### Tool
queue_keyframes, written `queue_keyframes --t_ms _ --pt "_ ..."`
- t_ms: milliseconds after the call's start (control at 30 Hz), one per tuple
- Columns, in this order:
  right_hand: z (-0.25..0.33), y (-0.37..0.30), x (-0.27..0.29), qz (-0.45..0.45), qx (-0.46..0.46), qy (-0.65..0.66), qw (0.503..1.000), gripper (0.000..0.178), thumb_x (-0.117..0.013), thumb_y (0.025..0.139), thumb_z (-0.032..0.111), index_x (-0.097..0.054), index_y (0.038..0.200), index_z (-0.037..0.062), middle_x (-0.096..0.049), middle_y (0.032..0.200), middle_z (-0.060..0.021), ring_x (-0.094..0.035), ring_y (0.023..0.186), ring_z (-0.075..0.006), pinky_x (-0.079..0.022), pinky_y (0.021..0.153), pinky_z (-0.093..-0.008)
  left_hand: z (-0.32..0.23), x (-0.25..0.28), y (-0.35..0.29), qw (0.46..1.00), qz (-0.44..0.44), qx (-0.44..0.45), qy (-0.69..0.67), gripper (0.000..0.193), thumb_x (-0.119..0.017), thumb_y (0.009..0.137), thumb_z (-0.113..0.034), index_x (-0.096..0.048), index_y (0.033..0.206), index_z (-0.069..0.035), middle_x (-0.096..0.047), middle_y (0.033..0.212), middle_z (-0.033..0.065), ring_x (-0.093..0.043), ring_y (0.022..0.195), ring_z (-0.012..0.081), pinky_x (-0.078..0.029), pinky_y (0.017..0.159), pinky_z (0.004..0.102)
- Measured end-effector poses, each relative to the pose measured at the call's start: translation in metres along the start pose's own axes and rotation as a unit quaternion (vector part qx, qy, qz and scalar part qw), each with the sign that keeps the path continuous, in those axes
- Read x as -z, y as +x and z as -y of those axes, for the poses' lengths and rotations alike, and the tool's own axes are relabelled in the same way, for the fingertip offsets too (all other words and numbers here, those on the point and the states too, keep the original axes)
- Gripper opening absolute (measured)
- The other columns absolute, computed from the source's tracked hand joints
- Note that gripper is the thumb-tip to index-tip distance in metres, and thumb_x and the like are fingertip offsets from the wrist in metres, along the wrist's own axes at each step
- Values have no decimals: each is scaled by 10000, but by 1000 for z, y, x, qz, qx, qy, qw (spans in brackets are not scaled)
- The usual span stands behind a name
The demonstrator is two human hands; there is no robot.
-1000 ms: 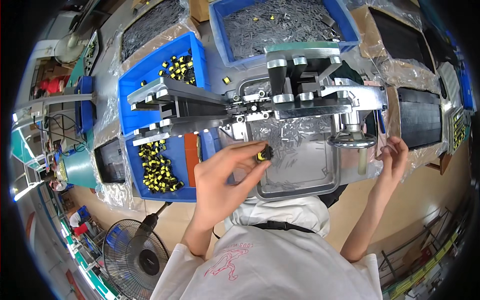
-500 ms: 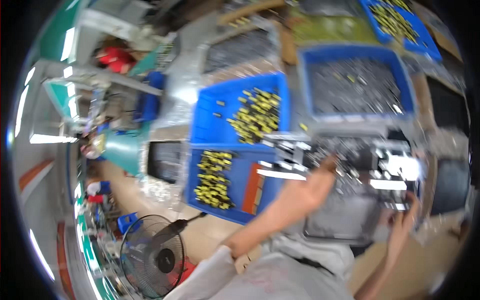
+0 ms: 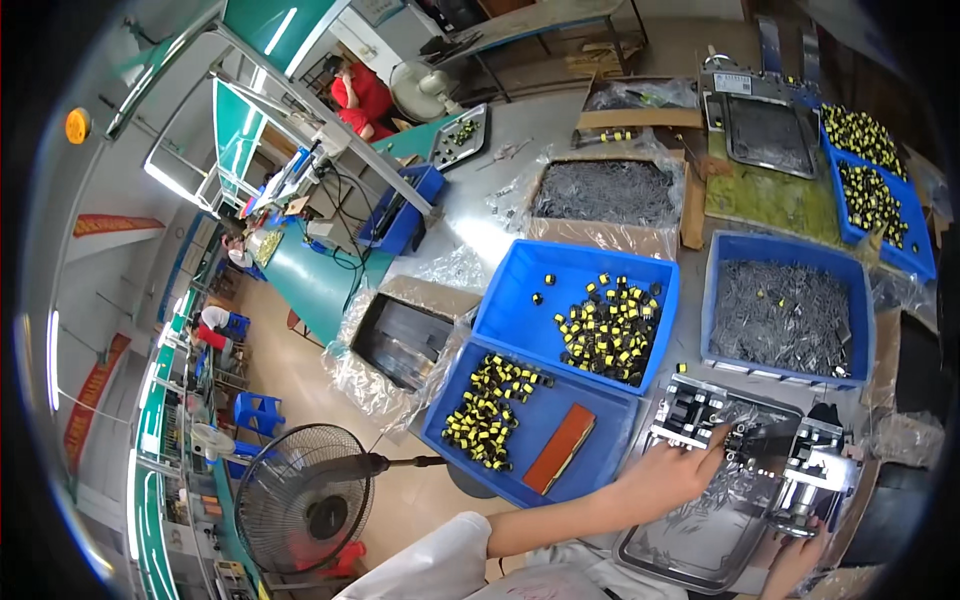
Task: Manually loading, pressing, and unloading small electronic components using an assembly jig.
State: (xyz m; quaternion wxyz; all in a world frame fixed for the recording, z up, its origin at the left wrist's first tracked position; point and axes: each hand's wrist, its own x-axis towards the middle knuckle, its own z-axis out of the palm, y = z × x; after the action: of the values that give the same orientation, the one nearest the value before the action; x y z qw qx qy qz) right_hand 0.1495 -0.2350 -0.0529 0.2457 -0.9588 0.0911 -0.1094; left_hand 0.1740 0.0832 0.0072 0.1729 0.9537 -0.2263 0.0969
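Note:
In front of me at the right is a metal fixture with black blocks, paired with a second shiny fixture part ending in a round cylinder. Between them lies a metal tray strewn with thin metal pins. My left hand reaches over the tray, its thumb and fingertips pinched together at the small parts between the fixture halves; what they pinch is too small to name. At the lower right, my right hand has its fingers closed round the cylinder end of the shiny part, partly hidden by it.
Left of the tray, two blue bins hold black-and-yellow components; an orange-brown block lies in the nearer one. A blue bin of pins stands beyond. A box of pins is farther back. A standing fan occupies the floor at left.
My view has shifted, so the bins, fixture and tray sit lower and farther right in the picture. It is sharper now. Both hands stay at the fixture.

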Motion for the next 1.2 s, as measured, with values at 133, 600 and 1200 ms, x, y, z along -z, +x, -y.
queue_keyframes --t_ms 133,600,1200 --pt "-87 -9 -44 49 -167 172 970 312 -482 997 251 -621 1119 0 -618 769 -118 -573 619 -208 -438 540 -330 -4 -6 3 1000 -14 -10 -14 373 -630 760 -4 -576 1114 96 -445 1461 282 -703 701 258 -537 492 317" --pt "4 -19 -50 218 -565 634 481 404 -419 1038 411 -500 730 161 -425 557 4 -324 377 -111 -243 304 -236 -11 -14 1 997 -47 -16 61 243 -619 717 -60 -576 937 34 -511 1392 350 -669 599 151 -543 476 290" --pt "-69 -23 -100 39 -319 445 836 169 -501 1006 274 -526 1046 113 -543 610 -29 -474 405 -115 -317 326 -251 -9 -4 3 999 -30 31 -2 404 -624 733 34 -535 1127 42 -484 1429 302 -708 607 283 -550 470 335"
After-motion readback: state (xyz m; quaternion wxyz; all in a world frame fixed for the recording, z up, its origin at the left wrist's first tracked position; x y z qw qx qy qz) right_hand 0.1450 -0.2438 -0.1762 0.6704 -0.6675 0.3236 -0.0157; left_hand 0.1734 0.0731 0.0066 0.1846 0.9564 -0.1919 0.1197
